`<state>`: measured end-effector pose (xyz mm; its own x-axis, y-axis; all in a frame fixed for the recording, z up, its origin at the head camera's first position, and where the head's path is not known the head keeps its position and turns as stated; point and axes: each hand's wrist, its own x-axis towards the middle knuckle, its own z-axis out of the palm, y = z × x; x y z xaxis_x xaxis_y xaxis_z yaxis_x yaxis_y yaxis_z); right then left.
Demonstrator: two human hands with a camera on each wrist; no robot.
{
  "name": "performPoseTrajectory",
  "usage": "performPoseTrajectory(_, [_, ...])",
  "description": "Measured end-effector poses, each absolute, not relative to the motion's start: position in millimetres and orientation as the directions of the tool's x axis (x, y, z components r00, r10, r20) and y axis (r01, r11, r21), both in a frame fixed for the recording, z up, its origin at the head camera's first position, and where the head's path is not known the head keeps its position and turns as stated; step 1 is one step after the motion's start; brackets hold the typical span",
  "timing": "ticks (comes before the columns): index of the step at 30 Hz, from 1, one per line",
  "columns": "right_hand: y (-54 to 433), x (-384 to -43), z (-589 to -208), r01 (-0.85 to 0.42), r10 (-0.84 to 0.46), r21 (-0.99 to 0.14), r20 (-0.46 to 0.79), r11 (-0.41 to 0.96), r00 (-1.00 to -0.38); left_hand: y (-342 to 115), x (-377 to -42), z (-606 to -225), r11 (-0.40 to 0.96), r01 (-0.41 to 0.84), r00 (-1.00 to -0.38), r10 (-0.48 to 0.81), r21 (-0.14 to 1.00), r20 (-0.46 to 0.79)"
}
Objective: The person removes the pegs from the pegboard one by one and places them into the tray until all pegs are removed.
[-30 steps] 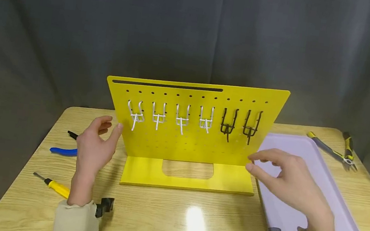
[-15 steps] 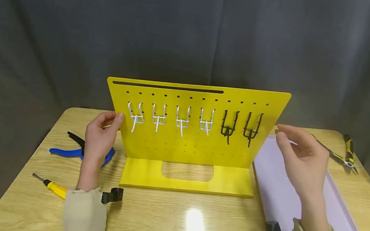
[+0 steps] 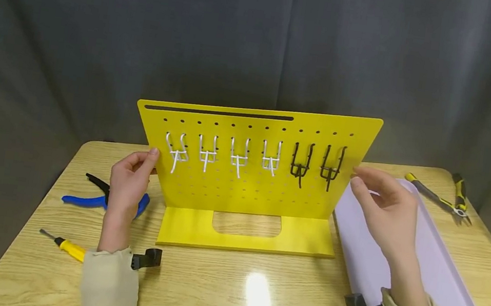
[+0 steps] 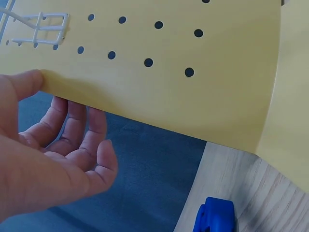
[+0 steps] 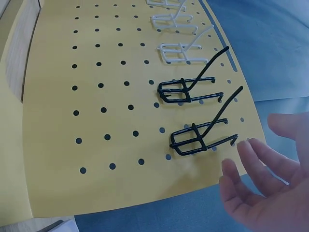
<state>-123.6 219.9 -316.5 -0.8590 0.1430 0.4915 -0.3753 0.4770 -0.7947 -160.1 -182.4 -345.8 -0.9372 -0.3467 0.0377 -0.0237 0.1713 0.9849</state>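
A yellow pegboard (image 3: 245,189) stands upright on its flat foot, with a row of white wire hooks (image 3: 207,155) and two black wire hooks (image 3: 300,166) across its upper part. My left hand (image 3: 127,179) pinches the board's left edge, thumb on the front face and fingers reaching behind. At the opposite edge is my right hand (image 3: 387,208), its thumb and fingers apart and loosely bent. In the right wrist view, the fingers of the right hand (image 5: 270,179) overlap the board's edge beside the nearest black hook, holding nothing.
Blue-handled pliers (image 3: 85,201) and a yellow screwdriver (image 3: 71,250) lie on the wooden table (image 3: 190,290) at left. A lilac tray (image 3: 456,284) is at right, with yellow-and-black pliers (image 3: 437,199) and a second pair (image 3: 460,191) beyond it. A dark curtain (image 3: 261,36) hangs behind.
My left hand has moved in from beside the board and taken hold of its left edge. The right hand went up and outward, then came back left to the right edge.
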Motion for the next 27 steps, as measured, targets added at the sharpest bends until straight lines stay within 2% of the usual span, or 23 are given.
performPoseTrajectory(12, [215.6,-123.1,-318.5,-0.435,0.024,-0.825,0.474,0.360,-0.880,-183.1,-158.0,-343.8,0.169,-0.046,-0.935,-0.353,0.985,0.017])
performPoseTrajectory(18, [210.2,-124.8,-324.1,-0.449,-0.078,-0.815,0.454,0.365,-0.887,-185.1,-158.5,-345.1,0.236,-0.038,-0.947,-0.319,0.971,0.041])
performPoseTrajectory(21, [207.9,-126.1,-326.4,-0.447,-0.092,-0.806,0.448,0.388,-0.889,-185.0,-159.3,-347.1,0.271,-0.031,-0.950,-0.306,0.962,0.056])
performPoseTrajectory(27, [205.5,-127.5,-329.5,-0.431,-0.090,-0.807,0.433,0.404,-0.897,-182.9,-160.2,-347.4,0.260,-0.034,-0.952,-0.302,0.965,0.048])
